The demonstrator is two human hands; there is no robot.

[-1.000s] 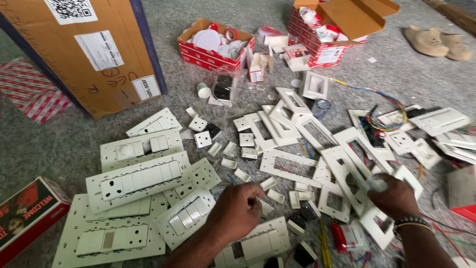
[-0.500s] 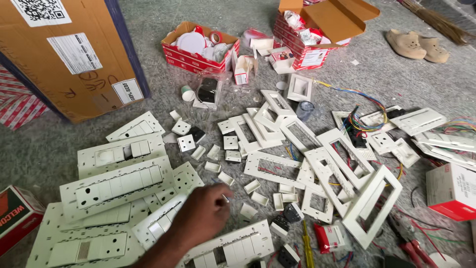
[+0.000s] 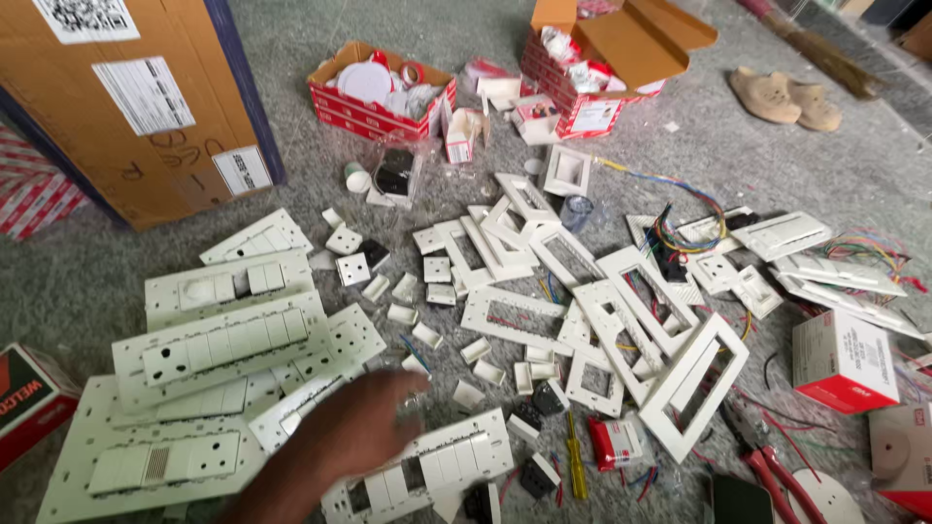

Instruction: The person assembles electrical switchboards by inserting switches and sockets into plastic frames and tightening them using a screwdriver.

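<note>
My left hand (image 3: pixel 354 432) reaches in from the bottom edge, fingers spread and blurred, holding nothing. It hovers over a long white switch plate (image 3: pixel 427 466) and the corner of another plate (image 3: pixel 335 344). Its fingertips are close to a small loose white switch module (image 3: pixel 417 365). To the left lie several assembled white switch boards (image 3: pixel 218 344). Empty white frame plates (image 3: pixel 694 383) are piled to the right, with coloured wires (image 3: pixel 680 228) among them. My right hand is out of view.
A large cardboard carton (image 3: pixel 126 97) stands at the back left. Two red boxes of parts (image 3: pixel 374 92) (image 3: pixel 592 73) sit at the back. A red-and-white box (image 3: pixel 845 364), red-handled pliers (image 3: pixel 777 475), a yellow screwdriver (image 3: pixel 575 466) and a pair of slippers (image 3: pixel 786 97) lie around.
My right hand has let go of a white frame plate and left the view. My left hand stays low over the switch plates as the camera has shifted.
</note>
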